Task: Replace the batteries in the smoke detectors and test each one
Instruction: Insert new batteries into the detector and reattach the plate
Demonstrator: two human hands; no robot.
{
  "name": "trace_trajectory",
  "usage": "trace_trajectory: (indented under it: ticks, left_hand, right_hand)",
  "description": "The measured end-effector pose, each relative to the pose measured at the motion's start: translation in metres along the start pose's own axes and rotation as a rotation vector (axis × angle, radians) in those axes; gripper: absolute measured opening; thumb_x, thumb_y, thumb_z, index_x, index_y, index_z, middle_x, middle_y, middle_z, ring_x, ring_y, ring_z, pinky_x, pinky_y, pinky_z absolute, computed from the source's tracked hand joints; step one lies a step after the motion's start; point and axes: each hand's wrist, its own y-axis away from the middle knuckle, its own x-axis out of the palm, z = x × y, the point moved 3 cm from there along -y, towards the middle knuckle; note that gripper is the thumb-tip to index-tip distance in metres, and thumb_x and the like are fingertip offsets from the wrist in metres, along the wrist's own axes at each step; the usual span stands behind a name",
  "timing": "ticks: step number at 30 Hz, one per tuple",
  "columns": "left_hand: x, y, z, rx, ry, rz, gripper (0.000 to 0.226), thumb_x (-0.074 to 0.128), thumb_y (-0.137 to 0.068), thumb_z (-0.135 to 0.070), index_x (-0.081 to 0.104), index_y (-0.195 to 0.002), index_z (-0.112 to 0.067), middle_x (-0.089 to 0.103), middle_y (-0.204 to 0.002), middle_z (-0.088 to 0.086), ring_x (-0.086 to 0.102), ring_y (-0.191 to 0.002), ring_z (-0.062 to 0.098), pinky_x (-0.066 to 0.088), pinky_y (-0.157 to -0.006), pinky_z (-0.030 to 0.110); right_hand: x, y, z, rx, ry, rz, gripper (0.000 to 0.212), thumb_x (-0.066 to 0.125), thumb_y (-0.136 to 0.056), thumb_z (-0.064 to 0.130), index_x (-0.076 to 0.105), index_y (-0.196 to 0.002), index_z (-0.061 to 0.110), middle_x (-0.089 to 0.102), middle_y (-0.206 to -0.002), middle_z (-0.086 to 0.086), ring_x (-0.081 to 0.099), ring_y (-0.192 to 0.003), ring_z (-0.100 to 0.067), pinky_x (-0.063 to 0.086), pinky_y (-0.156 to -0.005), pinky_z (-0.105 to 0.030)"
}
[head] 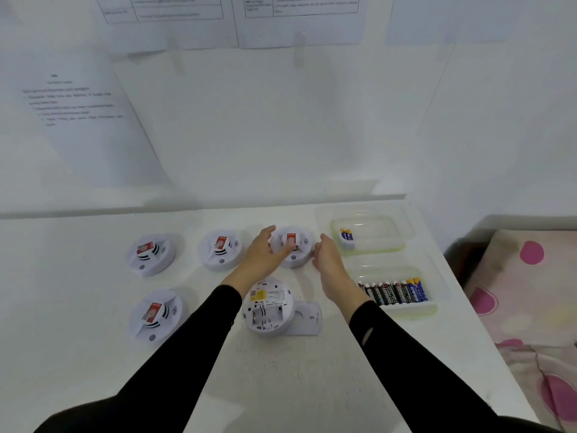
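Several white round smoke detectors with red labels lie on the white table (93, 370). My left hand (265, 254) reaches over the far right detector (295, 250), fingers straight, thumb touching its top. My right hand (327, 264) is held open just right of that detector, beside its edge. In front of my hands an opened detector (270, 307) lies face down with its empty battery bay showing, its backplate (307, 317) beside it. A clear tray (402, 309) holds several batteries (395, 290). A second clear tray (374, 242) holds one or two batteries (347, 236).
Three more detectors sit to the left: back left detector (151, 253), back middle detector (221, 248), front left detector (156, 315). Printed sheets (78, 120) hang on the white wall. A pink-patterned bed cover (530, 307) lies past the table's right edge.
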Motion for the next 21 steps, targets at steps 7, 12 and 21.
trace_trajectory:
  ticks: [7,12,21]
  left_hand:
    - [0.007,-0.015,-0.006,-0.031,0.202,-0.060,0.100,0.076,-0.076,-0.059,0.024,-0.154,-0.024,0.037,-0.155,0.005,0.041,-0.138,0.022,0.038,-0.102,0.030]
    - [0.005,-0.007,-0.025,0.018,0.738,0.063,0.094,0.064,-0.070,-0.080,0.042,-0.145,-0.028,0.054,-0.143,0.005,0.057,-0.127,0.019,0.046,-0.107,0.045]
    - [0.009,0.022,-0.050,-0.041,1.338,0.172,0.067,0.041,-0.094,-0.064,0.063,-0.127,-0.011,0.066,-0.126,0.019,0.064,-0.113,0.032,0.049,-0.101,0.042]
  right_hand:
    - [-0.001,0.005,0.017,-0.036,-0.213,0.061,0.044,0.026,-0.105,0.037,0.032,-0.147,0.026,0.047,-0.145,0.000,0.042,-0.135,-0.024,0.028,-0.116,-0.040]
    - [0.000,0.029,0.041,-0.315,-0.214,0.219,0.039,0.047,-0.098,0.031,0.043,-0.137,0.033,0.058,-0.135,0.005,0.061,-0.118,-0.013,0.038,-0.106,-0.031]
    - [0.000,0.033,0.047,-0.716,0.438,-0.046,0.064,0.077,-0.076,0.045,0.051,-0.135,0.037,0.035,-0.144,0.021,0.025,-0.134,-0.001,0.031,-0.108,-0.024]
